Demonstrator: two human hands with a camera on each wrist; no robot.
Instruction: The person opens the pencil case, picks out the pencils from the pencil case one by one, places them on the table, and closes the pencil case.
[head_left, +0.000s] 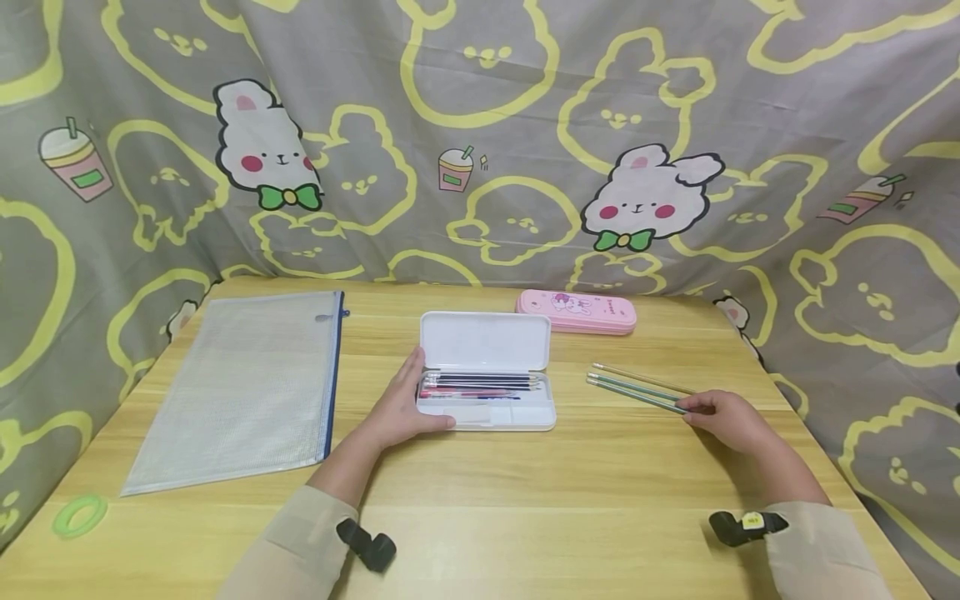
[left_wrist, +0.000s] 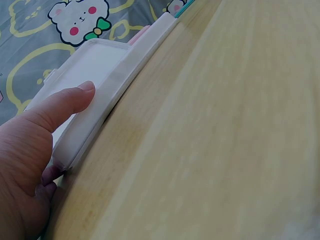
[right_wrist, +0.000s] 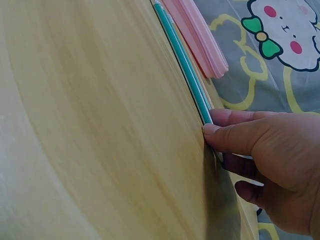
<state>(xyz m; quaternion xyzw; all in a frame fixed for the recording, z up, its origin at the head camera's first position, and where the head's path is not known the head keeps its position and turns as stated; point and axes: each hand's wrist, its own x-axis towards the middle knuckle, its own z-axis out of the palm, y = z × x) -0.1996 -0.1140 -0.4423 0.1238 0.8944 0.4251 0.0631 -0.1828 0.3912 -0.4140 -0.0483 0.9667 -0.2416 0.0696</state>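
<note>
An open white pencil case [head_left: 533, 414] lies in mid-table, its lid raised at the back. My left hand [head_left: 401, 406] grips its left end, the thumb over the front wall in the left wrist view. Several dark pencils [head_left: 480, 379] and a red pen [head_left: 465, 392] lie inside the case. To the right, my right hand [head_left: 723, 417] pinches the near ends of green pencils [head_left: 633, 391] between thumb and fingers; whether it holds one or both I cannot tell. A gold pencil [head_left: 641, 377] lies just behind them, its near end hidden at the fingers.
A pink pencil case [head_left: 576, 312], shut, lies at the back beside the white lid. On the left is a translucent mesh zip pouch [head_left: 247, 383] with a blue edge. A green ring [head_left: 79, 516] lies at the front left. Patterned cloth [head_left: 510, 133] hangs behind the table.
</note>
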